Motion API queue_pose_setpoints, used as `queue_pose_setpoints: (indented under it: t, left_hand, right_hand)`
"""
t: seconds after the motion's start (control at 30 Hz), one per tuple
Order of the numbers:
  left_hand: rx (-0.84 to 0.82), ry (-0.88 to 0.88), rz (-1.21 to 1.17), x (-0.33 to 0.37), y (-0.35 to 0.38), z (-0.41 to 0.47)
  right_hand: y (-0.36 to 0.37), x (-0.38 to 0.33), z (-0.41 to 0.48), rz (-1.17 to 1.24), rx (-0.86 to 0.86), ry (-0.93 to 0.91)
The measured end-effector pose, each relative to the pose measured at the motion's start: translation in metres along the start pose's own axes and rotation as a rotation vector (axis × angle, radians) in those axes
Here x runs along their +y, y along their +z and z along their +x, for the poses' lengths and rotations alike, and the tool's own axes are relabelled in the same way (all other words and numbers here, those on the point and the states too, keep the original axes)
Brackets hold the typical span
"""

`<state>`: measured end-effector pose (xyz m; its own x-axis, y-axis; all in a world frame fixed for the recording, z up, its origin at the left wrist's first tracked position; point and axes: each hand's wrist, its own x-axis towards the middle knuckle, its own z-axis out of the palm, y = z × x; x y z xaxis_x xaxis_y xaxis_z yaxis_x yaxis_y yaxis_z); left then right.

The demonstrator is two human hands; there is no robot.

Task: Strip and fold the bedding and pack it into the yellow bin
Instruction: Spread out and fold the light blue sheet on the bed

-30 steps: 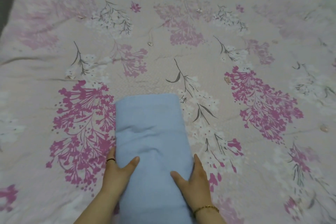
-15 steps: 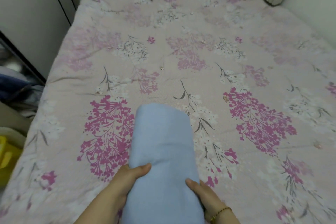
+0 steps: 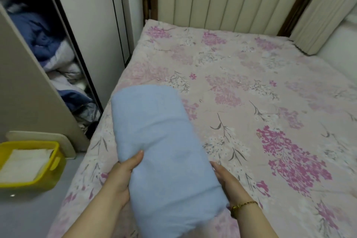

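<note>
Now we hold the folded light-blue sheet (image 3: pixel 164 150) over the left side of the floral bed (image 3: pixel 270 102): our left hand (image 3: pixel 123 176) grips its left edge, thumb on top, and our right hand (image 3: pixel 226 177) clasps its right edge. Left, on the floor, the yellow bin (image 3: pixel 56 162) holds a folded white cloth (image 3: pixel 23 164).

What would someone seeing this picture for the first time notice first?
The folded blue sheet, gripped by the left hand and the right hand at lower centre above the flowered pink bed cover. Next, the yellow bin on the floor at lower left, with a white cloth inside.
</note>
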<state>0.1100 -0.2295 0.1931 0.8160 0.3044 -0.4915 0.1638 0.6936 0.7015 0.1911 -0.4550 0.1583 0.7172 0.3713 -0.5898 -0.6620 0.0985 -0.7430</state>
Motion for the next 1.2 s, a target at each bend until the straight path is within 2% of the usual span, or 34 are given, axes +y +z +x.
queue_pose_setpoints:
  t: [0.13, 0.2, 0.3, 0.37, 0.43, 0.53, 0.63, 0.7, 0.83, 0.93, 1.03, 1.2]
  left_hand:
    - [-0.001, 0.074, -0.103, 0.031, -0.042, -0.007]
    - [0.016, 0.075, -0.167, 0.05, -0.069, -0.008]
    - [0.037, 0.061, -0.237, 0.081, -0.11, -0.01]
    - [0.0, 0.035, -0.219, 0.099, -0.131, -0.013]
    - [-0.031, 0.008, -0.196, 0.114, -0.145, -0.017]
    - [-0.049, 0.006, -0.179, 0.125, -0.165, -0.022]
    - [-0.037, -0.015, -0.145, 0.131, -0.174, -0.026]
    - [-0.011, -0.032, -0.129, 0.132, -0.177, -0.029]
    - [0.023, -0.105, -0.135, 0.128, -0.185, -0.041]
    - [-0.001, -0.071, -0.168, 0.133, -0.194, -0.055]
    - [-0.028, -0.067, -0.235, 0.145, -0.198, -0.071]
    - [0.146, -0.066, -0.33, 0.162, -0.205, -0.077]
  right_hand:
    - [0.058, 0.016, -0.019, -0.083, 0.057, -0.073]
    - [0.099, 0.038, -0.029, -0.031, 0.106, -0.031]
    - [0.188, 0.071, -0.042, 0.207, 0.095, 0.016]
    - [0.235, 0.094, -0.058, 0.365, 0.017, -0.065]
    - [0.268, 0.102, -0.061, 0.538, 0.164, -0.073]
    - [0.32, 0.099, -0.059, 0.643, -0.038, -0.097]
    - [0.322, 0.103, -0.071, 0.644, -0.102, -0.197]
    - [0.321, 0.099, -0.076, 0.578, -0.057, -0.233]
    - [0.319, 0.092, -0.081, 0.232, 0.245, -0.321]
    - [0.316, 0.092, -0.088, 0.146, 0.381, -0.365]
    - [0.309, 0.092, -0.095, 0.147, 0.311, -0.368]
    - [0.29, 0.087, -0.094, 0.169, 0.139, -0.32]
